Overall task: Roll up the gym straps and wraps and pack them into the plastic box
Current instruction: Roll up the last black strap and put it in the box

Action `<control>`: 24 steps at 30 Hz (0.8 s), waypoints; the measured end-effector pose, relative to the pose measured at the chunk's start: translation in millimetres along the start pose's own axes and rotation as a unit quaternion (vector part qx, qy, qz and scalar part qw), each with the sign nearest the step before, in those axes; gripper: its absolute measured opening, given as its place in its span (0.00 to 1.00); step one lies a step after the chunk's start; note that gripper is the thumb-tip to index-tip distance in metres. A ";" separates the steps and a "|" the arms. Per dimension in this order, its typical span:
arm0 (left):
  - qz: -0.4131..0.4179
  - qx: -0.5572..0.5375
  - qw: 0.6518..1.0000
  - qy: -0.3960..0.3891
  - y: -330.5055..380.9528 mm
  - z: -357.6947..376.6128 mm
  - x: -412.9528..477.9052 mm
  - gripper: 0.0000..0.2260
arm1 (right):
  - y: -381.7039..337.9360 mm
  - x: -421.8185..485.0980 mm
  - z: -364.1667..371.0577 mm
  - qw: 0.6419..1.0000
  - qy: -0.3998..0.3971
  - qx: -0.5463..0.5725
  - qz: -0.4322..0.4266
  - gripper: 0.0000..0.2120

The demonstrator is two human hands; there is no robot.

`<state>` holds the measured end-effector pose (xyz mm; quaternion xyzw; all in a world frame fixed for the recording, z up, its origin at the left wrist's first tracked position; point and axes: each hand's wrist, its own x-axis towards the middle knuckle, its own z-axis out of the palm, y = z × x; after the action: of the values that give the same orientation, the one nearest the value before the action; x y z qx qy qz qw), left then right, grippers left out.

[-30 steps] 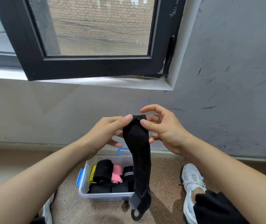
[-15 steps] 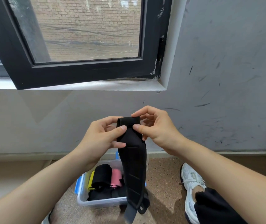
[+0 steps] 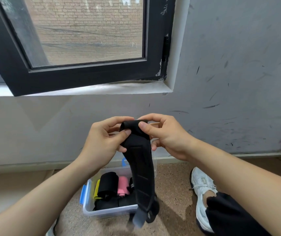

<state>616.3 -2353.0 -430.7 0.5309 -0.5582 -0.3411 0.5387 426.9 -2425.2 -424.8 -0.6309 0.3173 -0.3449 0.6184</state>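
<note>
Hanging between left hand (image 3: 102,140) and right hand (image 3: 167,135), black wrap (image 3: 140,167).

Black wrap (image 3: 139,167) between hands (image 3: 102,142) (image 3: 167,135) above box (image 3: 105,212)

The strap (image 3: 139,160) is matt black woven cloth. At six o'clock, the box (image 3: 109,212) is clear glossy plastic. The floor (image 3: 173,193) is rough speckled stone. At two o'clock, the wall (image 3: 230,82) is scuffed matt paint.

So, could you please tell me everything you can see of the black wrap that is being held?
The black wrap is a long, flat band of padded-looking fabric with stitched panels. Its top end is curled over into the start of a roll, pinched by the left hand and right hand. The rest hangs in front of the plastic box, ending in a loop and a blurred grey tab.
</note>
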 end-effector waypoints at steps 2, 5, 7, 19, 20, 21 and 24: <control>-0.042 -0.007 0.999 -0.019 2.7 -0.1 -1.3 0.11 | 0.5 1.1 -0.4 1.000 0.021 0.000 -0.012 0.08; -0.110 -0.008 0.992 -0.068 5.9 0.8 -3.9 0.08 | 2.8 2.7 -3.4 0.999 0.034 -0.011 -0.034 0.08; -0.136 -0.023 0.987 -0.082 6.7 0.9 -4.8 0.08 | 3.9 3.5 -4.9 0.998 0.038 -0.018 -0.046 0.08; -0.238 -0.162 0.954 -0.082 13.7 -0.1 -2.3 0.16 | 5.0 0.9 -3.3 0.987 0.020 -0.080 -0.139 0.11; -0.231 -0.164 0.956 -0.077 13.4 -0.6 -2.5 0.15 | 5.0 0.7 -2.5 0.985 0.019 -0.090 -0.145 0.12; -0.225 -0.168 0.957 -0.072 12.8 -1.5 -2.6 0.13 | 5.5 0.6 -2.1 0.984 0.018 -0.094 -0.149 0.12; -0.212 -0.183 0.958 -0.060 10.0 -4.8 -2.2 0.09 | 6.8 -0.4 -3.5 0.978 0.014 -0.129 -0.163 0.13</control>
<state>618.4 -2347.9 -420.7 0.5076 -0.3923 -0.5750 0.5077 423.9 -2427.1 -431.6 -0.7435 0.2612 -0.4061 0.4628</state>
